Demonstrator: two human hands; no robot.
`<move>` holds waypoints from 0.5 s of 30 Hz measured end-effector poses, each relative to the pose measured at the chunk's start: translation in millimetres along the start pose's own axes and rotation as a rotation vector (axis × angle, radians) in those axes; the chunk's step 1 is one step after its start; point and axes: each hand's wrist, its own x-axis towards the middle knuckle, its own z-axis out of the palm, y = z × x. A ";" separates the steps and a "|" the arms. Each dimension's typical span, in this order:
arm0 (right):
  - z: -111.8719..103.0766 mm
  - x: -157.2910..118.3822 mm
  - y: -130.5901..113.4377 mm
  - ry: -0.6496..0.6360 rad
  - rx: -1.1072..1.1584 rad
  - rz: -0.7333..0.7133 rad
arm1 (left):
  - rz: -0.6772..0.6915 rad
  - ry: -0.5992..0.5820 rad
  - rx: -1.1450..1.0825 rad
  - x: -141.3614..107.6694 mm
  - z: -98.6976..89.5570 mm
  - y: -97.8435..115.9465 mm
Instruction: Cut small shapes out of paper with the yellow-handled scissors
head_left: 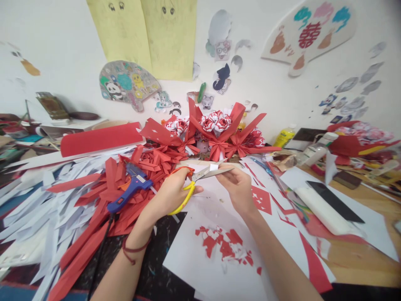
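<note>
My left hand (173, 192) is closed through the handles of a pair of scissors (185, 200), one handle yellow and the other orange-red. The blades point right and stand apart, with a small white piece of paper (214, 167) at them. My right hand (235, 184) is pinched by the blade tips, holding that small paper; part of it is hidden behind the blade and fingers. Below both hands, red and white paper scraps (224, 244) lie on a large white sheet (188, 255).
To the left are a blue glue gun (131, 190), piled red folded strips (94, 234) and white folded strips (34, 213). Red-wrapped paper bouquets (216, 129) stand at the back. On the right lie a black phone-like slab (335, 201) and a yellow bottle (284, 136).
</note>
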 end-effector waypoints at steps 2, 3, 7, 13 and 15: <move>0.0 -0.2 -0.5 -0.003 0.000 -0.002 | -0.001 -0.002 0.003 0.1 -0.1 0.0; 0.0 -0.3 -0.5 -0.003 -0.001 -0.003 | -0.002 -0.003 0.004 0.2 -0.1 -0.1; 0.0 -0.9 0.3 0.005 -0.008 -0.001 | 0.002 -0.007 0.003 0.7 -0.4 -0.5; -0.7 -0.7 0.3 0.005 0.000 -0.007 | 0.023 0.004 -0.010 1.3 0.6 -1.9; -0.6 -0.7 0.0 0.007 0.001 -0.010 | 0.021 0.004 -0.003 1.4 1.2 -2.0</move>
